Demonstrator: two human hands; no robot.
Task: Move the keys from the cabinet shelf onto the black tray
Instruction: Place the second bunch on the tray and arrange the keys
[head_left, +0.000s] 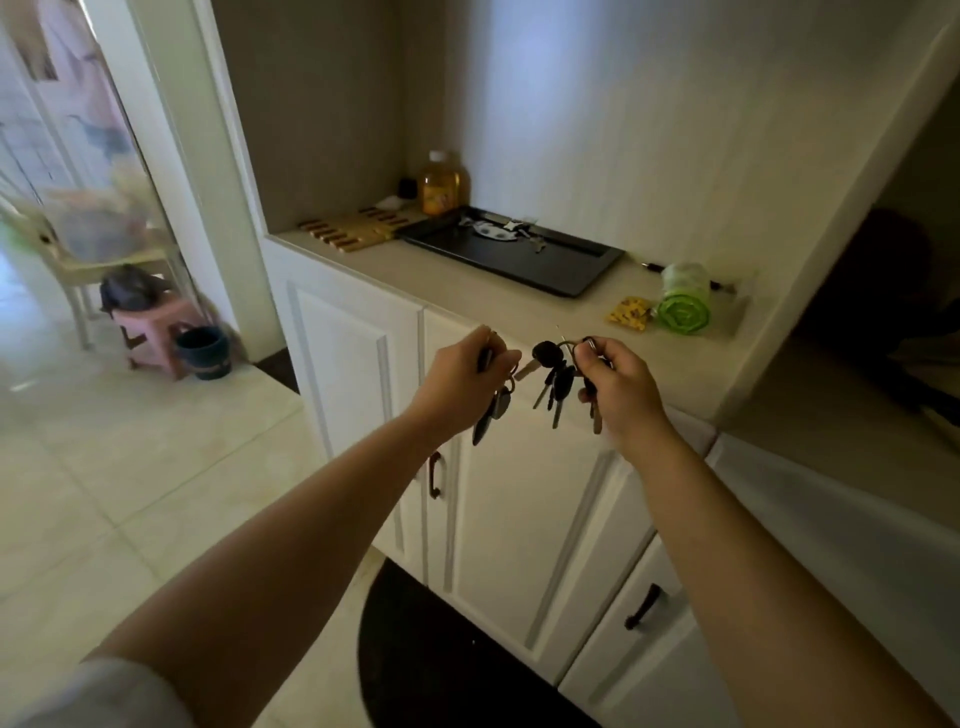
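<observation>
My left hand (462, 376) is closed on a small key bunch (493, 410) with a dark fob that dangles below my fingers. My right hand (621, 387) grips the ring of a larger key bunch (556, 376) with black-headed keys hanging down. Both hands hover in front of the cabinet shelf's front edge (467, 306), level with it. The black tray (561, 267) lies on the shelf further back, and one set of keys with a pale tag (501, 231) rests in its far part.
On the shelf stand an amber jar (441, 184), wooden slats (353, 231) left of the tray, a green roll (684, 299) and a yellow pouch (629, 313) at right. White cabinet doors (519, 519) below; a dark mat (441, 654) on the floor; a pink stool (156, 332) at left.
</observation>
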